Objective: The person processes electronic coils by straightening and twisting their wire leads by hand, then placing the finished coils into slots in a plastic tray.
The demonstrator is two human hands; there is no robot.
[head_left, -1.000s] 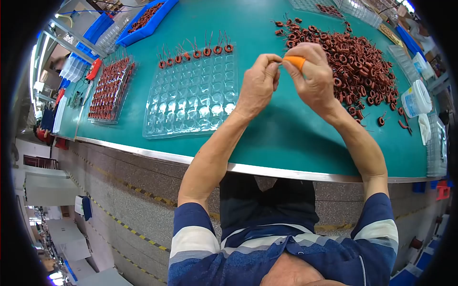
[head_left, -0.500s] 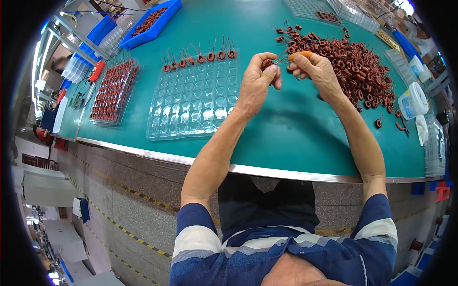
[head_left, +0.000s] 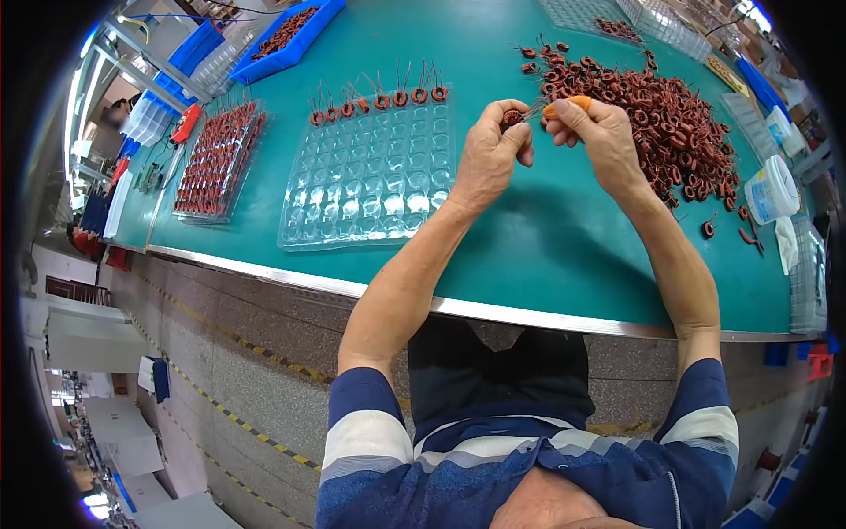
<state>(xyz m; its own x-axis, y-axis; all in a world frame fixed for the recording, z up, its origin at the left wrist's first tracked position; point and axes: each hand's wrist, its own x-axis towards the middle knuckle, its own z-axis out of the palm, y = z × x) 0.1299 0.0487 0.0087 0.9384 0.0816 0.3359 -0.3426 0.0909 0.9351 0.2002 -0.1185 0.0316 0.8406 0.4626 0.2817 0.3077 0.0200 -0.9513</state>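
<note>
My left hand (head_left: 486, 160) is closed, with a small reddish-brown wire-wound ring coil (head_left: 512, 118) pinched between thumb and fingers. Thin wire leads stick out of the coil to the right. At their far end my right hand (head_left: 606, 145) is closed in a pinch on them, an orange finger cot (head_left: 568, 107) on one finger. Both hands are held above the green table. To their left lies a clear plastic tray (head_left: 352, 189) with round pockets. Several similar coils (head_left: 381, 102) stand along its far row, leads pointing up.
A large heap of coils (head_left: 674, 128) spreads to the right of my hands. At far left stands a filled coil tray (head_left: 218, 163), with a blue bin (head_left: 286, 40) of coils behind. A white tub (head_left: 771, 189) sits at the right. The table's metal edge (head_left: 493, 311) runs before my body.
The whole view has shifted slightly, so table and hands appear a little further right. Both hands keep the same grip on the coil and its leads.
</note>
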